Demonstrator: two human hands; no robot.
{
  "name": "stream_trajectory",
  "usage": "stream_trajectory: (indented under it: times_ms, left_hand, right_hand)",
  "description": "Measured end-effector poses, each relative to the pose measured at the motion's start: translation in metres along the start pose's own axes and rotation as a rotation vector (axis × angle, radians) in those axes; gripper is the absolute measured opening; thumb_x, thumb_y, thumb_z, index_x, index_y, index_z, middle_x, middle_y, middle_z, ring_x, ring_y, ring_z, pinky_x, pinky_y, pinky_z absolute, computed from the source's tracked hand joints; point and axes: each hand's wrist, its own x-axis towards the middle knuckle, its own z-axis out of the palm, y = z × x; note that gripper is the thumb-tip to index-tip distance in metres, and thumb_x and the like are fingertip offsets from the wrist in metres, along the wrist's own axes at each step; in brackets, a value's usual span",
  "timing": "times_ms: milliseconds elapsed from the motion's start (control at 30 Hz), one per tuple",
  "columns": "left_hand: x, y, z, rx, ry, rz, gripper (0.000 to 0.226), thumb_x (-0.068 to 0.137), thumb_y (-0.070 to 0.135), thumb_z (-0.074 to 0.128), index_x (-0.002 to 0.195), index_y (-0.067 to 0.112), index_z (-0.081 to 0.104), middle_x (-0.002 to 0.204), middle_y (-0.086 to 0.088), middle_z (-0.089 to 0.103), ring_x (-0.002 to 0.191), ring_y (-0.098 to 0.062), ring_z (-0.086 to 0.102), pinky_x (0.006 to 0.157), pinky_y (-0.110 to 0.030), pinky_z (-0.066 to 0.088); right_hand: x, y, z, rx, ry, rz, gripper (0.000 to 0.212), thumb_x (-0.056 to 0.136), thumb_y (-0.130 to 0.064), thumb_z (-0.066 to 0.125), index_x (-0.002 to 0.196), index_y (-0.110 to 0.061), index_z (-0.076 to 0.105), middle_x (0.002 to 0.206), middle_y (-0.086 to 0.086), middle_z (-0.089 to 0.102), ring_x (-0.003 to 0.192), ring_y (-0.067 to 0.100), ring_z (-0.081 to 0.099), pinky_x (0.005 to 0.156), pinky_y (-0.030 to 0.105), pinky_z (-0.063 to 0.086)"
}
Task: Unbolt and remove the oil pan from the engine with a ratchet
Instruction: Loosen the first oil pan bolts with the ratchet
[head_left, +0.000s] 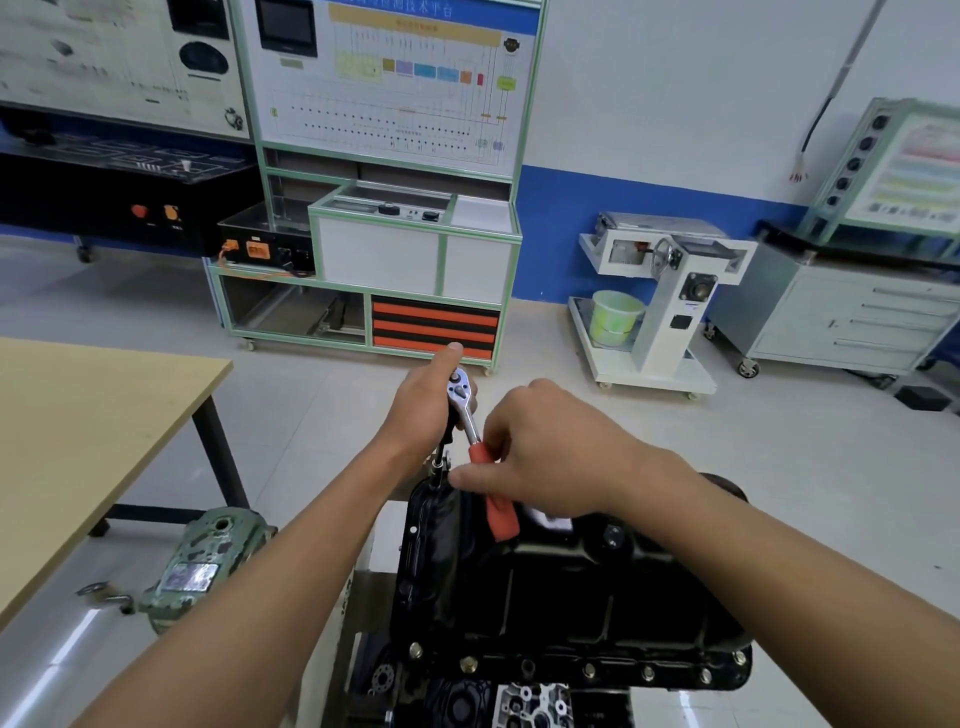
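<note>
At far left, pale wooden table (78, 441) on black legs, cut off by the frame edge. Just right of it and lower, chipped green metal casting (202, 561) with a shiny label, near one table leg. Farther back, against the wall, green-framed training board (389, 156) with a wiring diagram, white cabinet and orange-striped drawers beneath.

At centre, left hand (423, 402) wrapped around the top of the ratchet (470, 415), fingers curled beneath its chrome head, one digit stretched straight up beside it. Black extension dropping from the head to the far left corner of the oil pan (545, 587), lower end at the flange there, bolt itself too small to make out. Chrome shank slanting down and right into an orange handle. Right hand (545, 457) clenched around that handle, knuckles up, orange butt end poking out below the palm and over the pan.

Black oil pan lower centre to right, under both forearms, sump side up, sitting on the engine (535, 701), pale metal visible at the bottom edge. Row of bolts (588, 670) seated along the pan's near flange.

Farther right, on the tiled floor by the blue-banded wall, white wheeled stand (670, 322) with a handwheel, pale green bucket (615, 317) on its base. At far right, grey drawer cabinet (852, 317) on castors, second display board (914, 166) above it.
</note>
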Motion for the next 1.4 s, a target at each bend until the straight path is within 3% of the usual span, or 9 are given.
stream_trajectory:
  times_ms: [233,333,567,767,900,1033,1200,1300,1400]
  left_hand:
    - [-0.012,0.007,-0.014,0.096,-0.179,0.056,0.067,0.090,0.067,0.041,0.051,0.017,0.061,0.056,-0.012,0.060,0.054,-0.023,0.049,0.057,-0.034,0.039]
    - [-0.018,0.005,-0.010,0.168,-0.287,0.066,0.070,0.092,0.071,0.038,0.051,0.018,0.058,0.053,-0.011,0.058,0.052,-0.023,0.047,0.058,-0.034,0.037]
    - [-0.020,-0.001,0.000,0.105,-0.329,0.165,0.071,0.086,0.073,0.039,0.050,0.013,0.050,0.053,-0.007,0.045,0.052,-0.016,0.039,0.055,-0.025,0.033]
    - [-0.011,0.000,-0.002,0.097,-0.064,0.141,0.057,0.085,0.067,0.046,0.047,0.025,0.049,0.053,0.002,0.045,0.050,-0.012,0.036,0.052,-0.026,0.030]
    - [-0.008,0.000,0.000,0.117,0.029,0.170,0.064,0.082,0.073,0.042,0.053,0.016,0.049,0.059,-0.006,0.041,0.053,-0.017,0.034,0.059,-0.036,0.028]
    - [-0.014,0.002,0.005,0.047,0.008,0.127,0.055,0.079,0.075,0.045,0.053,0.027,0.042,0.069,-0.011,0.033,0.062,-0.022,0.027,0.066,-0.042,0.022]
    - [-0.010,0.006,-0.007,0.119,-0.086,0.150,0.055,0.090,0.059,0.042,0.051,0.025,0.058,0.063,-0.013,0.065,0.058,-0.022,0.052,0.056,-0.033,0.034]
    - [-0.011,0.007,-0.017,0.186,-0.185,0.182,0.059,0.094,0.057,0.043,0.056,0.016,0.062,0.059,-0.015,0.062,0.058,-0.027,0.049,0.059,-0.035,0.038]
    - [-0.012,0.006,-0.020,0.213,-0.283,0.195,0.054,0.091,0.055,0.051,0.057,0.014,0.060,0.057,-0.009,0.057,0.057,-0.024,0.048,0.058,-0.033,0.037]
  right_hand:
    - [0.021,0.027,-0.028,-0.218,-0.144,0.011,0.029,0.084,-0.030,0.074,0.063,-0.018,0.058,0.053,-0.003,0.052,0.057,0.017,0.048,0.058,0.029,0.042]
    - [0.037,0.033,-0.029,-0.398,-0.033,0.008,0.008,0.088,-0.023,0.069,0.082,-0.028,0.069,0.075,-0.005,0.059,0.076,0.022,0.053,0.065,0.028,0.040]
    - [0.053,0.043,-0.004,-0.326,0.193,-0.069,0.027,0.093,-0.010,0.052,0.103,-0.028,0.069,0.113,-0.009,0.069,0.095,0.023,0.054,0.077,0.041,0.052]
    - [0.031,0.045,-0.002,-0.286,0.214,-0.008,0.016,0.094,-0.027,0.052,0.080,-0.022,0.057,0.079,0.000,0.057,0.083,0.029,0.057,0.062,0.032,0.040]
    - [0.008,0.022,-0.006,-0.159,0.072,0.030,0.034,0.087,-0.042,0.062,0.066,-0.016,0.062,0.061,-0.001,0.054,0.064,0.023,0.055,0.055,0.031,0.040]
    - [-0.003,0.002,-0.002,0.016,-0.025,0.006,0.051,0.083,-0.049,0.070,0.053,-0.008,0.059,0.042,0.002,0.044,0.042,0.017,0.038,0.049,0.033,0.040]
    - [0.004,0.009,-0.016,-0.030,-0.119,0.021,0.039,0.086,-0.037,0.071,0.059,-0.010,0.063,0.049,0.004,0.054,0.047,0.016,0.042,0.050,0.026,0.039]
    - [0.015,0.022,-0.022,-0.205,-0.091,0.060,0.027,0.089,-0.027,0.067,0.065,-0.017,0.059,0.060,-0.001,0.055,0.065,0.026,0.054,0.060,0.031,0.043]
    - [0.032,0.029,-0.018,-0.381,0.044,0.094,0.010,0.092,-0.016,0.060,0.094,-0.019,0.070,0.087,0.004,0.064,0.085,0.030,0.062,0.065,0.030,0.042]
